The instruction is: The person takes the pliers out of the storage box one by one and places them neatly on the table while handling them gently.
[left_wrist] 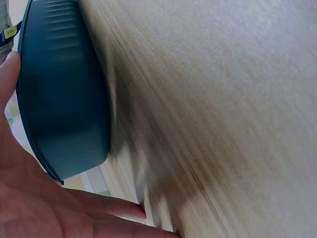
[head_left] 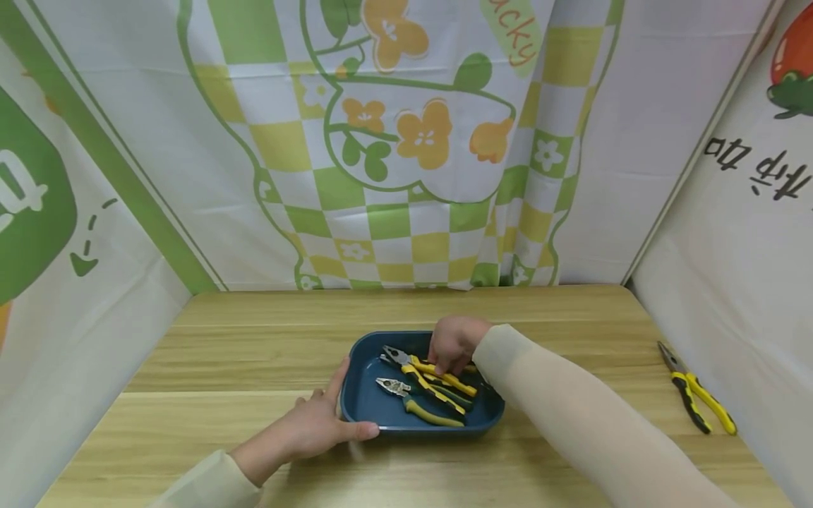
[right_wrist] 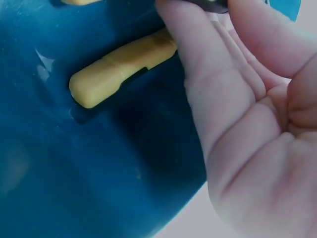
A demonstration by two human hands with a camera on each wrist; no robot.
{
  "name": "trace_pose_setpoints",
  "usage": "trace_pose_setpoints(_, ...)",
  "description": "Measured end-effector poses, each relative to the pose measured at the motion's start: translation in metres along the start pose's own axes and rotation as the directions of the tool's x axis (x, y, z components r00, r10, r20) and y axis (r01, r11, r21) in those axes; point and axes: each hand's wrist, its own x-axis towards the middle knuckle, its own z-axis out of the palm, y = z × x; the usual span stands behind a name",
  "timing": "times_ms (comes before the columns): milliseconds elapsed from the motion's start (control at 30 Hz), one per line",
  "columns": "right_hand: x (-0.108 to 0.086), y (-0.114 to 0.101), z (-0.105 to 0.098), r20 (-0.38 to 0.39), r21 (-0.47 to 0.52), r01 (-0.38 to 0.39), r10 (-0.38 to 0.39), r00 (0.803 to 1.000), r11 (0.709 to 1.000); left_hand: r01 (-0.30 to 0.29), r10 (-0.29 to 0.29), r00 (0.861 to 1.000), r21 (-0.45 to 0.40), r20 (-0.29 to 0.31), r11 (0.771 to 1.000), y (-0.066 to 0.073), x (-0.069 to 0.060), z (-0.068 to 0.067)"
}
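Note:
A dark blue tray (head_left: 365, 402) on the wooden table holds several pliers. One pair (head_left: 432, 415) with dull yellow-green handles lies nearest the front rim, and pliers (head_left: 396, 355) with yellow-and-black handles lie behind it. My left hand (head_left: 317, 423) rests against the tray's left end, thumb at the front rim and fingers extended along the side. Inside the tray, my right hand (head_left: 454, 342) pinches a dark part of a pair of pliers (right_wrist: 215, 5) between thumb and fingers; most of that tool is hidden. A yellow handle (right_wrist: 121, 69) lies beside those fingers.
Another pair of yellow-and-black pliers (head_left: 689, 388) lies on the table (head_left: 254, 360) near its right edge. Patterned curtain cloth (head_left: 406, 233) hangs behind the table, and white printed cloth (head_left: 730, 282) borders the sides.

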Motion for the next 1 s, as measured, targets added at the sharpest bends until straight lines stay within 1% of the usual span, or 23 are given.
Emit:
trace_pose_setpoints(100, -0.001, 0.0, 0.0, 0.0, -0.02, 0.009, -0.009, 1.0, 1.0, 0.0, 0.0, 1.0, -0.001, 0.002, 1.0, 0.0, 0.0, 0.0)
trace_pose_setpoints(167, -0.002, 0.0, -0.001, -0.009, -0.012, 0.01, -0.01, 1.0, 1.0, 0.002, -0.002, 1.0, -0.003, 0.005, 1.0, 0.001, 0.0, 0.0)
trace_pose_setpoints(300, -0.003, 0.002, -0.003, -0.022, 0.038, 0.012, -0.011, 1.0, 0.999, 0.004, -0.004, 1.0, -0.001, 0.006, 1.0, 0.001, 0.001, 0.0)
trace_pose_setpoints(433, -0.005, 0.004, -0.006, -0.014, 0.101, 0.026, -0.025, 1.0, 0.994, 0.006, -0.006, 1.0, -0.001, 0.005, 1.0, 0.001, 0.001, 0.0)
trace_pose_setpoints(667, -0.011, 0.006, -0.01, -0.021, 0.198, 0.058, -0.055, 0.998, 0.978, 0.002, -0.002, 1.0, -0.006, 0.002, 1.0, 0.001, -0.001, -0.001)
trace_pose_setpoints(800, -0.014, 0.01, -0.015, -0.009, 0.263, 0.089, -0.09, 0.996, 0.961, 0.002, -0.002, 1.0, -0.003, 0.0, 1.0, 0.001, -0.001, -0.001)
trace_pose_setpoints(900, -0.017, 0.016, -0.021, -0.007, 0.325, 0.116, -0.12, 0.993, 0.939, 0.005, -0.005, 1.0, 0.0, -0.001, 1.0, 0.001, -0.001, -0.001)
trace_pose_setpoints(1000, -0.02, 0.024, -0.026, -0.022, 0.385, 0.128, -0.13, 0.991, 0.914, 0.009, -0.009, 1.0, -0.001, 0.002, 1.0, 0.002, 0.0, 0.0)
